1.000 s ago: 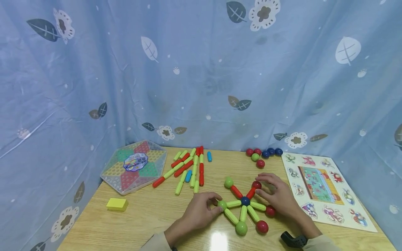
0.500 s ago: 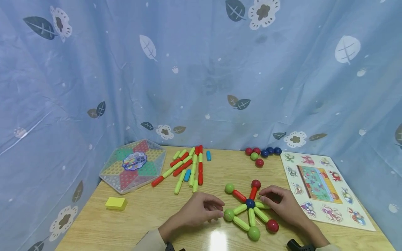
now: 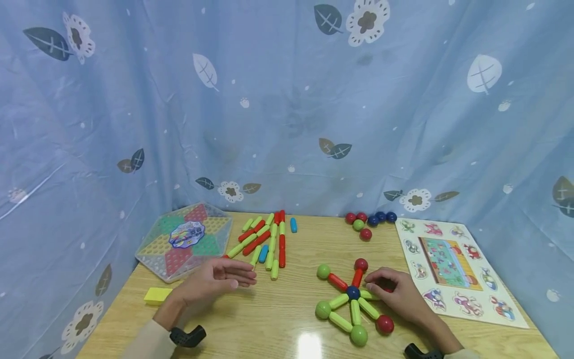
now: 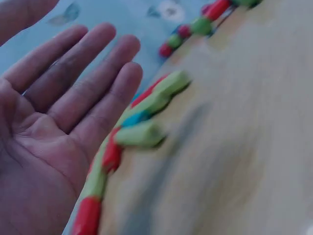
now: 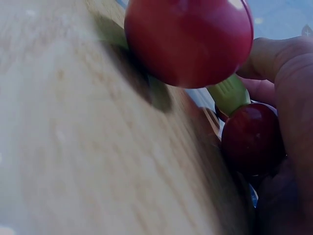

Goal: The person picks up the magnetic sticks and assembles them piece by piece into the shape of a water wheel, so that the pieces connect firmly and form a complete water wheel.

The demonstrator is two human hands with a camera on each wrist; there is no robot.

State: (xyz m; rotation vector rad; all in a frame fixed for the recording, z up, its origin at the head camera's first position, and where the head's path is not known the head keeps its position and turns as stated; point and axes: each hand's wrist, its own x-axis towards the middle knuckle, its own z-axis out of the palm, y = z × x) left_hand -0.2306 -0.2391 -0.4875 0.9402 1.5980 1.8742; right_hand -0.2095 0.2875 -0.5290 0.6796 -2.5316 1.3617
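On wooden table (image 3: 269,319), seemingly extended rod-and-ball star (image 3: 353,292): curled right hand (image 3: 400,295) round red ball (image 5: 252,139), spread left hand (image 3: 211,283) near loose rods (image 3: 281,253); likely needed to pinch one next.

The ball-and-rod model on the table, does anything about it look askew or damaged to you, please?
No visible damage. The model does look lopsided: only one outer rod shows, linking two green balls, perhaps because it is unfinished. The right hand hides part of it.
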